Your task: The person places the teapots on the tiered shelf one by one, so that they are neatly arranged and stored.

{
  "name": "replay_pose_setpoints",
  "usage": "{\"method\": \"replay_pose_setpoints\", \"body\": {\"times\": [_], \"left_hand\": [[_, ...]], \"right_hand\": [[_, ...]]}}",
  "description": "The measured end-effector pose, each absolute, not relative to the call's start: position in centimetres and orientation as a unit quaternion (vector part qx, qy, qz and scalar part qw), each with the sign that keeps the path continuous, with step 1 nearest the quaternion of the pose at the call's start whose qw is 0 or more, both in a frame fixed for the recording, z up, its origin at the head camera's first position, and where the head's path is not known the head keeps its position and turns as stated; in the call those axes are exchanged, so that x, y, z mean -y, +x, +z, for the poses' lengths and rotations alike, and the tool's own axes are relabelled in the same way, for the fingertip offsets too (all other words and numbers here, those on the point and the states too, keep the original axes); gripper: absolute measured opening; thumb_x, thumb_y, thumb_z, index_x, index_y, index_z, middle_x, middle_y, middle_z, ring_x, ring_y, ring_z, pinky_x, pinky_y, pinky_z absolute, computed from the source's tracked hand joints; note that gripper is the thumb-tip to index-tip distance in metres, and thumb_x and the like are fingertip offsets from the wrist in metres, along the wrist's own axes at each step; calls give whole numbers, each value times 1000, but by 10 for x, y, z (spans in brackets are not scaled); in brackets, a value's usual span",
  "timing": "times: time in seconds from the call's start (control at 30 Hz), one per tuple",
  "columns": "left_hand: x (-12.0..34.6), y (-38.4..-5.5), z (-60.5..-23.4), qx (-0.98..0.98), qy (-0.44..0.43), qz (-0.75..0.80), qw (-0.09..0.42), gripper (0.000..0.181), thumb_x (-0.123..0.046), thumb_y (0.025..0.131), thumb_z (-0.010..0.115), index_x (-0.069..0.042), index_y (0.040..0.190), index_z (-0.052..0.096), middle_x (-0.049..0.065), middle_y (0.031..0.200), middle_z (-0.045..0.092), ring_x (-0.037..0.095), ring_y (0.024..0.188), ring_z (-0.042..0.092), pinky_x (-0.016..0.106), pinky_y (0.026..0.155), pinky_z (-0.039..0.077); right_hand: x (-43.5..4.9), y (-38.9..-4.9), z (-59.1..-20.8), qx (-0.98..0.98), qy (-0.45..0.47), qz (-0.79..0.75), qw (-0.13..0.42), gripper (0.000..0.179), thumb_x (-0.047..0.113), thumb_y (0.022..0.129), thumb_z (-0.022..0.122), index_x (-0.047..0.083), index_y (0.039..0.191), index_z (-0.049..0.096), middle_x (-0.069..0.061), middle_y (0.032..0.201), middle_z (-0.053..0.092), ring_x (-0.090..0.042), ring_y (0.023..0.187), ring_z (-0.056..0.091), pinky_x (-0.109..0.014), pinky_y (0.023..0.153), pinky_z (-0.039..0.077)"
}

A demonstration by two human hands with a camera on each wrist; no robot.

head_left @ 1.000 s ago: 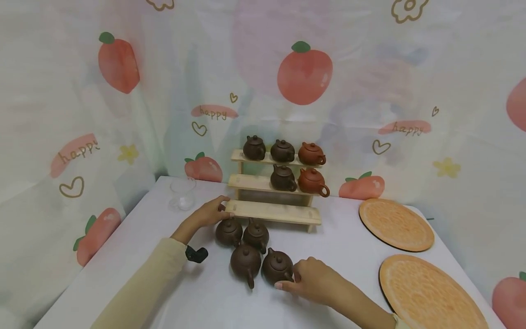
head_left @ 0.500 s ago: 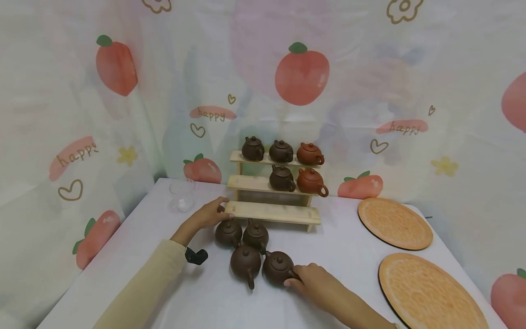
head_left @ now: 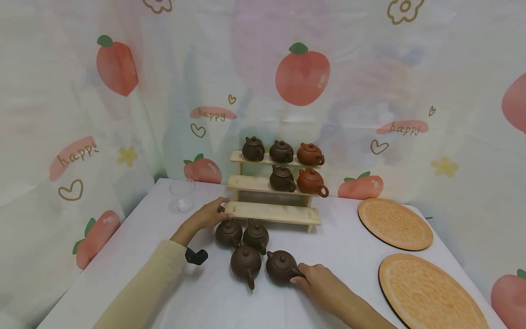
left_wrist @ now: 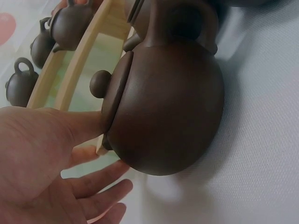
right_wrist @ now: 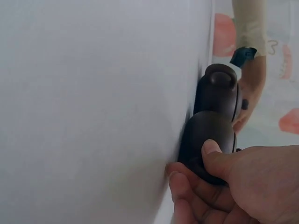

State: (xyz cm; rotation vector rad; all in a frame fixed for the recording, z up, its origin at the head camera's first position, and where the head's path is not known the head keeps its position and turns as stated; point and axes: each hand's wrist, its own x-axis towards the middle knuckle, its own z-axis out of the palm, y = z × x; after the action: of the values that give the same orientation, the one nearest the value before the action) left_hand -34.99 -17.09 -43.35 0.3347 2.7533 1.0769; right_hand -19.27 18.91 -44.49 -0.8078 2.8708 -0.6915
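My right hand [head_left: 324, 285] grips a dark brown teapot [head_left: 281, 265] by its handle, with the spout pointing away to the upper left. In the right wrist view, the thumb [right_wrist: 212, 148] lies over the handle and the fingers curl beneath. My left hand [head_left: 208, 213] is at another dark brown teapot [left_wrist: 168, 107], with thumb and index finger around its spout and the other fingers loosely extended. That hand also overlaps the left end of the lowest shelf board [head_left: 271, 211]. Two more dark teapots, a rear one [head_left: 255, 235] and a front one [head_left: 245, 262], sit between the hands.
Behind stands a wooden stepped stand [head_left: 246, 183]. Its top board bears two dark teapots [head_left: 253, 149] and a reddish one [head_left: 310, 154]; the middle board has a dark [head_left: 281, 178] and a reddish teapot [head_left: 311, 181]. Glassware [head_left: 182, 196] is at left, round mats [head_left: 431, 290] at right.
My right hand has shifted its hold along the handle and drawn the teapot slightly right, turning it and widening the gap to the front teapot. My left hand stays put.
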Motion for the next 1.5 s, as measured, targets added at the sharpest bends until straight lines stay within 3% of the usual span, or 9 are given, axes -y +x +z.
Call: {"method": "replay_pose_setpoints", "body": {"times": [0.47,0.83,1.03,1.23,1.5], "left_hand": [[171,-349,-432,-921,115,362,81,63,-27,104,69,-2,155,44,31,135,64,43,126,62,57,104,50],[172,-349,-431,-920,112,365,84,62,-29,103,69,-3,155,45,31,137,62,43,127,61,58,105,50],[170,-350,-431,-921,123,360,81,62,-27,103,69,-2,154,44,31,135,64,43,125,62,56,103,51],[169,-350,-431,-921,119,362,80,63,-27,104,69,-2,155,44,31,135,64,43,127,62,56,104,50],[170,-349,-431,-921,120,360,83,62,-28,103,69,-2,154,45,31,134,64,43,124,63,56,102,51]], "right_hand": [[-201,-208,-447,-938,-256,-233,19,23,27,104,67,13,88,59,10,69,50,-6,65,46,-26,58,41],[-197,-219,-437,-939,-252,-229,-46,27,18,104,69,15,80,56,11,63,45,-4,59,43,-24,57,39],[-193,-227,-425,-934,-247,-257,-37,26,17,105,66,13,81,58,12,62,51,0,55,43,-23,55,41],[-186,-238,-411,-936,-232,-264,-32,21,16,105,66,7,86,63,5,64,60,-5,57,49,-24,55,42],[-172,-256,-398,-939,-225,-256,-43,19,13,104,68,6,87,64,4,65,59,-9,60,51,-24,57,44]]}}
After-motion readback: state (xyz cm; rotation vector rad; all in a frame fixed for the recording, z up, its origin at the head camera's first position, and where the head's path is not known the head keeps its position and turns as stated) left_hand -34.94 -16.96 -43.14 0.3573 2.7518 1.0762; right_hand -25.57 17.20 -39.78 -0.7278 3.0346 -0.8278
